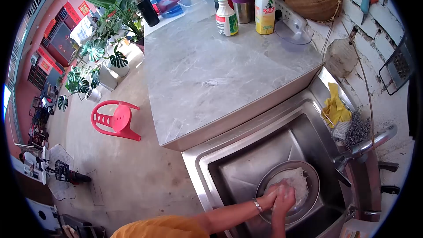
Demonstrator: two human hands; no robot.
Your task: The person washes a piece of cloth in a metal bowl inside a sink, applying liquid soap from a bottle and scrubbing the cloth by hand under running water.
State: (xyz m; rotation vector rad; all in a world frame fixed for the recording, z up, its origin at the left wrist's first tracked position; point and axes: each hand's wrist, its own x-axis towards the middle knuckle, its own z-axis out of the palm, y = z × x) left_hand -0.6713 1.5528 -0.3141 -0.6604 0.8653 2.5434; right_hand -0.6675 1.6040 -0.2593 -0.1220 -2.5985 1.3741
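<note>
Inside the sink (238,167) sits a round metal basin (316,194). A wet, whitish cloth (300,184) lies bunched in it. My left hand (268,197), with a metal band at the wrist, reaches in from the left and is closed at the cloth's near edge. Pressed against it, my right hand (284,199) comes up from below, also closed on the cloth. The fingers overlap, so the part of the cloth between them is mostly hidden.
A chrome faucet (374,143) juts in from the right. Yellow gloves (337,108) and a steel scourer (358,130) rest on the sink's back ledge. Two spray bottles (265,9) stand on the grey counter (220,75). A red chair (121,119) is on the floor at left.
</note>
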